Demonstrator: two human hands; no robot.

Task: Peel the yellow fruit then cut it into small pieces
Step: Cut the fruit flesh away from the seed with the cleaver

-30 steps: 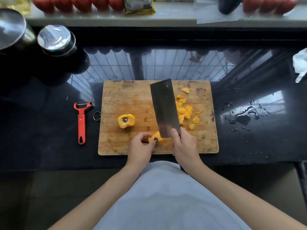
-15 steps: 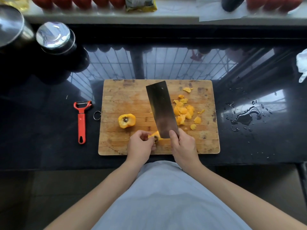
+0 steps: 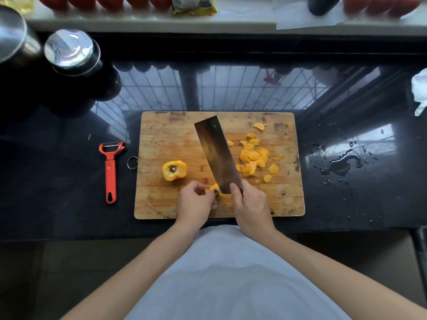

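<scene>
On the wooden cutting board (image 3: 161,204), my left hand (image 3: 195,203) pinches a small yellow fruit piece (image 3: 213,189) near the front edge. My right hand (image 3: 250,204) grips the handle of a cleaver (image 3: 217,155); its broad blade slants up and to the left, and its heel sits against that piece. The handle is hidden in my fist. A second peeled fruit half (image 3: 173,170) with a dark core lies to the left on the board. A pile of cut yellow bits (image 3: 253,158) lies to the right of the blade.
A red peeler (image 3: 110,170) lies on the black counter left of the board. Two metal-lidded pots (image 3: 69,50) stand at the back left. Spilled water (image 3: 339,161) is on the counter at right, a white cloth (image 3: 419,88) at the far right edge. Red fruits line the sill.
The cleaver blade has tilted further to the left, its tip swinging leftward over the board. Both hands stay at the front edge on the same fruit piece.
</scene>
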